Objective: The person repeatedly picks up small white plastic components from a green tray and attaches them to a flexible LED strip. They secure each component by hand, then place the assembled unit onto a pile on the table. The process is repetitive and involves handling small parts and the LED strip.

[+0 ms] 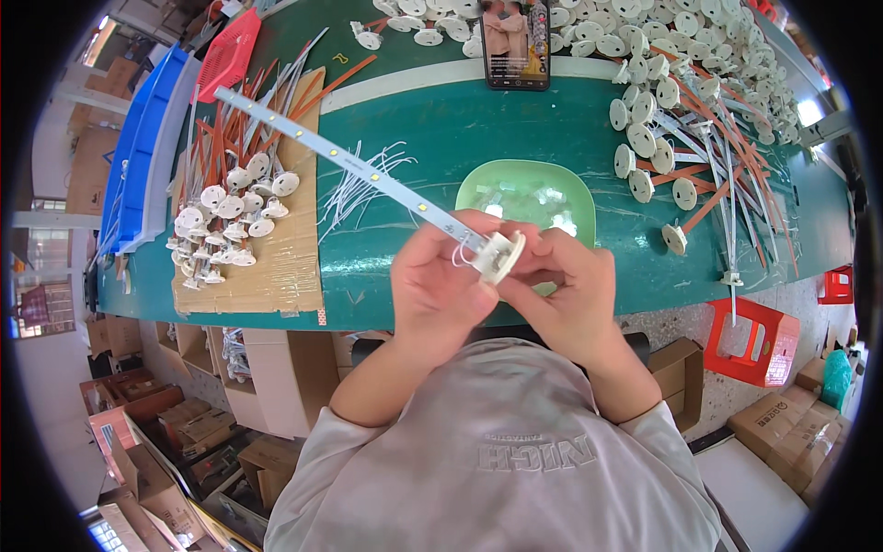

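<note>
In front of my chest, my left hand (430, 290) is closed round the white end fitting of an LED light strip (354, 167). The strip slants up to the far left, its small yellow LEDs facing up. A round white cap (506, 261) sits at its near end, and a thin white wire loops beside it. At the cap's right side my right hand (581, 293) has thumb and fingers pinched together against it; their tips are partly hidden. Just behind the hands stands a light green bowl (589, 204) with small clear pieces in it.
Finished-looking strips with round white caps (230, 207) lie on cardboard (285, 294) at left; more are heaped at right (641, 140). Thin white wires (368, 184) lie on the green table (395, 115). A phone (515, 46), blue tray (138, 156) and red stool (750, 345) surround me.
</note>
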`<state>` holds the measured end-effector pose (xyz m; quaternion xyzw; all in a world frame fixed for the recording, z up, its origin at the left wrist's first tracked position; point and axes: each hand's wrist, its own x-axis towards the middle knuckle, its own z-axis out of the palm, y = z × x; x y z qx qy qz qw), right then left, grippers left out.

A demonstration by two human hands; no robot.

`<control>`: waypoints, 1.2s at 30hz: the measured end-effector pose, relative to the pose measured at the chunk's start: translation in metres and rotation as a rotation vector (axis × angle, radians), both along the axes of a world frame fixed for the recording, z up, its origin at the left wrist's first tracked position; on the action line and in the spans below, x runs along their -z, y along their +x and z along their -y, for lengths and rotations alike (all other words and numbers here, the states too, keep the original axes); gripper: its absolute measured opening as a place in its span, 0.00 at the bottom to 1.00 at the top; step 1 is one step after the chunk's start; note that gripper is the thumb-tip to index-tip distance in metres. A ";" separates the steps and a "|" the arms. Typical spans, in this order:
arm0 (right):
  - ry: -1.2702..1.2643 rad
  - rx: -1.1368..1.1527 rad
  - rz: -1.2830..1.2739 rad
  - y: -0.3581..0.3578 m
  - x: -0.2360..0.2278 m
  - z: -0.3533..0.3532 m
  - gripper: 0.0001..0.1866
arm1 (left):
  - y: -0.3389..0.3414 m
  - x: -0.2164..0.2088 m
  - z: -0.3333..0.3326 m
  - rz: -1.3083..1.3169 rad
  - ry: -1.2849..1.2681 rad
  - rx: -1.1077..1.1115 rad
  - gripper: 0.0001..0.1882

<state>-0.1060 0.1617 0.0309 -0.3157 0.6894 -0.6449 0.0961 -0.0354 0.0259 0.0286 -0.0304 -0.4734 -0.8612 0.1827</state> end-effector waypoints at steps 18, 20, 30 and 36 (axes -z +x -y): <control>-0.153 0.084 -0.008 0.016 0.015 0.005 0.13 | 0.004 -0.005 0.010 -0.124 0.239 0.077 0.27; -0.144 0.090 0.017 0.021 0.012 0.006 0.12 | 0.003 -0.004 0.013 -0.163 0.277 0.109 0.27; -0.167 0.166 -0.256 0.027 0.015 0.009 0.10 | 0.005 0.001 0.010 -0.289 0.325 0.219 0.29; -0.194 0.166 -0.236 0.025 -0.011 -0.009 0.09 | 0.005 -0.001 -0.003 -0.295 0.217 0.058 0.33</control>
